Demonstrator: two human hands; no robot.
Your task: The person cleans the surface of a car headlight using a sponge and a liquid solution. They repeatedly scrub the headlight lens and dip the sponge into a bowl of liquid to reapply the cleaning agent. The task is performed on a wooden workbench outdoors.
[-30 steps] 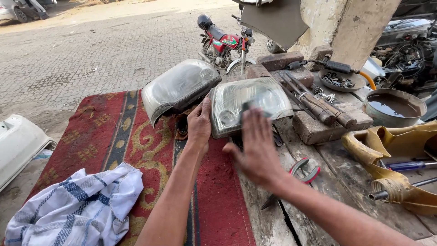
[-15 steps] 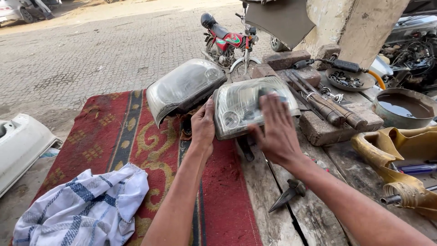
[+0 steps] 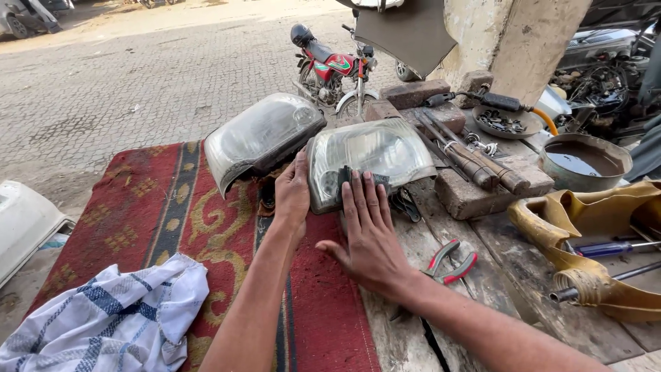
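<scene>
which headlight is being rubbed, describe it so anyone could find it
Start at the red rug on the wooden bench. Two headlights stand at its far edge; it is the right headlight, where rug meets bare planks. Only this one has both hands on it, the right hand pressing a dark pad.

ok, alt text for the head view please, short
A person's left hand steadies a car headlight on a workbench while the right hand presses a dark pad flat against its lens. A second headlight lies alongside on a red rug, pliers nearby.
</scene>
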